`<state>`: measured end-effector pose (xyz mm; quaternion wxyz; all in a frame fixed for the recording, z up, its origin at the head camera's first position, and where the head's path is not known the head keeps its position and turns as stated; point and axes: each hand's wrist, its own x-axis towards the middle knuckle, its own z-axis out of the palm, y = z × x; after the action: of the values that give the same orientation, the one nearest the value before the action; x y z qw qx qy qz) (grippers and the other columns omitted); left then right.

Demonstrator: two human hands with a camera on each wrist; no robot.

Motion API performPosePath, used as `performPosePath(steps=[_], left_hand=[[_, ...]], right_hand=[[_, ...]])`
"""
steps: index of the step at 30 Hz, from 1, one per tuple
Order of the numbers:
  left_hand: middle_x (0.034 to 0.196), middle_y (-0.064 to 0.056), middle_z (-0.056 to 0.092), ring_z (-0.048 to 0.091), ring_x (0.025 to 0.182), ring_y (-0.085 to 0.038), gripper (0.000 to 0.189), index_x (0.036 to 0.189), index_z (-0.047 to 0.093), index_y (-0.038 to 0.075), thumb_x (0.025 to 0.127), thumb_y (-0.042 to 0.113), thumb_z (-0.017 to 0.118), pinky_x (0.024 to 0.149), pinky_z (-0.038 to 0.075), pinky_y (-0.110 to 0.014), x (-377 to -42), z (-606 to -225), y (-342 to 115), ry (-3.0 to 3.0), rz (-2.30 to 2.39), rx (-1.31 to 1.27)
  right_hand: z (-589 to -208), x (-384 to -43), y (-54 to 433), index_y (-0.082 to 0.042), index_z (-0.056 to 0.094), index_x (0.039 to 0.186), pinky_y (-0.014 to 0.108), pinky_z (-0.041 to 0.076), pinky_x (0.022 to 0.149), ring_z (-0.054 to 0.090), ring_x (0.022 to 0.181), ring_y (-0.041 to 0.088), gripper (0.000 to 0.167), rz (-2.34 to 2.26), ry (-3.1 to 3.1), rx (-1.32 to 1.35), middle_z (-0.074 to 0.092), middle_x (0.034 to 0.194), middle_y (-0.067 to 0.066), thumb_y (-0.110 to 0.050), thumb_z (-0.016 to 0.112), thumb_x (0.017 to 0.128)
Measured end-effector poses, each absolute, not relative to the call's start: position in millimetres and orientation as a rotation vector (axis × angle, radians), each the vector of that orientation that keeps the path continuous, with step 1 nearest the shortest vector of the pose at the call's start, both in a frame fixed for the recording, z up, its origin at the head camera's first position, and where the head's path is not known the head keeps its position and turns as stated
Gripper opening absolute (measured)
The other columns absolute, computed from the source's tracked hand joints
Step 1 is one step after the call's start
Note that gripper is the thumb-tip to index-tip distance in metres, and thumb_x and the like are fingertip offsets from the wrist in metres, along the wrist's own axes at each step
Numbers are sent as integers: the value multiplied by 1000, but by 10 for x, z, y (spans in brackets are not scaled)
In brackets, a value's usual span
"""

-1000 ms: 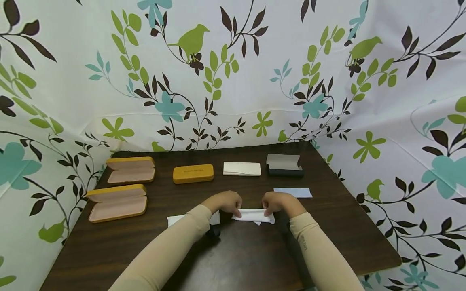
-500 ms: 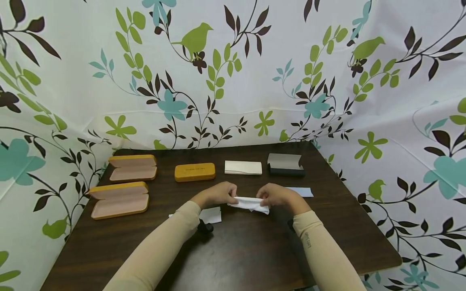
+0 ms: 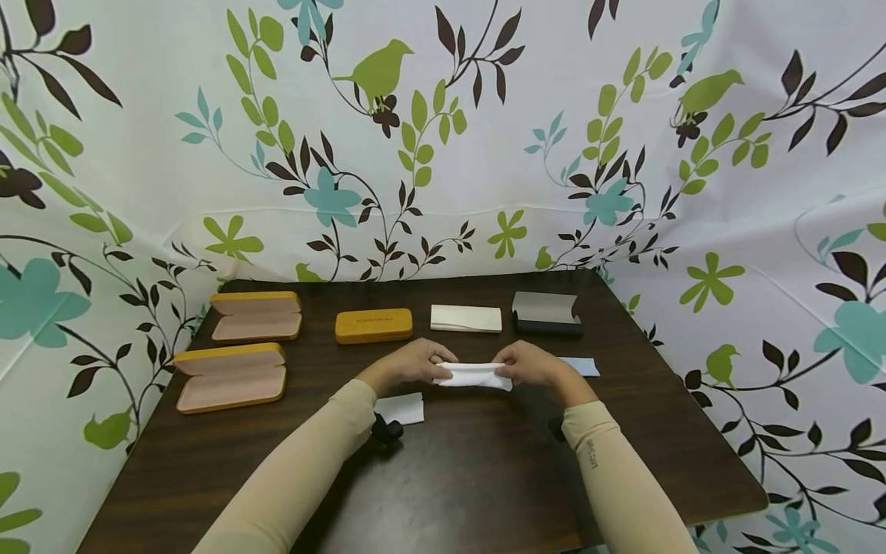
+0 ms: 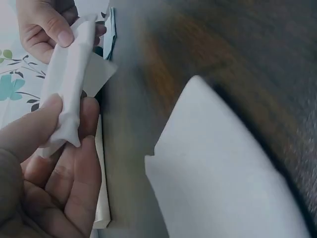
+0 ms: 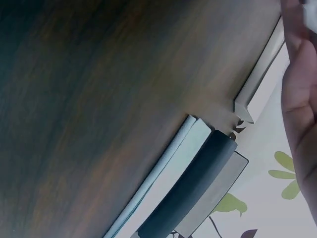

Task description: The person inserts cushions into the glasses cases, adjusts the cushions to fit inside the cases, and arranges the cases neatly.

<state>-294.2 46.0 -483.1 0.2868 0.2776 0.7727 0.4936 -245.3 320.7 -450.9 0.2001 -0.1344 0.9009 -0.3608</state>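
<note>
A folded white cloth point(image 3: 474, 375) stretches between both hands, raised over the table. My left hand point(image 3: 414, 362) pinches its left end; in the left wrist view the thumb point(image 4: 42, 124) lies on top with the fingers curled beneath, and a loose corner sticks out at the side. The other end is pinched by my right hand point(image 3: 531, 365), thumb uppermost. In the right wrist view only part of the right hand point(image 5: 303, 94) shows, at the edge. Another folded white cloth point(image 3: 403, 408) lies on the table by the left wrist, partly behind the sleeve.
Two open yellow glasses cases point(image 3: 231, 388) stand at the left, and a shut yellow case point(image 3: 374, 325) at the back. A folded cream piece point(image 3: 466, 318), an open dark case point(image 3: 547, 326) and a folded pale blue cloth point(image 3: 581, 367) sit to its right. A patterned curtain hangs behind.
Both hands have lifted the white cloth and carried it away from the body. It tilted midway and is now nearly level. More of the cloth by the left wrist was visible earlier.
</note>
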Motion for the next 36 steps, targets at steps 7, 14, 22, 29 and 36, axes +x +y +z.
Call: performPosePath(steps=[7,14,22,29,36], left_hand=[[87,-2,74,57,70,-10,19,107,79,5,93,18,76,61,50,-24,-2984,-4737,458,2273,1242,872],[88,-1,69,52,75,-14,15,101,77,5,96,18,73,63,44,-25,-3021,-4732,402,2294,1376,855],[95,-7,69,67,85,-21,14,106,70,-2,100,11,66,80,58,-36,-3015,-4738,343,2052,1579,732],[103,-16,74,68,108,-42,24,118,66,-6,102,11,63,91,58,-46,-3026,-4732,356,1912,1620,622],[102,-18,74,75,91,-28,30,122,67,-7,101,15,65,80,61,-35,-3034,-4733,412,1882,1625,469]], right_hand=[[-4510,-2471,3217,0,75,99,26,47,62,55,72,11,12,-990,2676,-443,66,82,1,-8,67,97],[-4553,-2487,3209,-2,67,99,30,49,67,56,78,15,13,-1148,2655,-444,66,90,5,-14,62,101],[-4589,-2488,3187,6,64,121,51,55,85,71,90,21,24,-1488,2387,-341,75,99,13,-10,58,104],[-4560,-2473,3207,4,60,132,58,50,89,71,99,35,33,-1542,2332,-241,75,100,17,-13,57,105],[-4576,-2472,3272,9,58,130,55,54,88,72,97,35,32,-1591,2299,-184,73,106,17,-10,56,105]])
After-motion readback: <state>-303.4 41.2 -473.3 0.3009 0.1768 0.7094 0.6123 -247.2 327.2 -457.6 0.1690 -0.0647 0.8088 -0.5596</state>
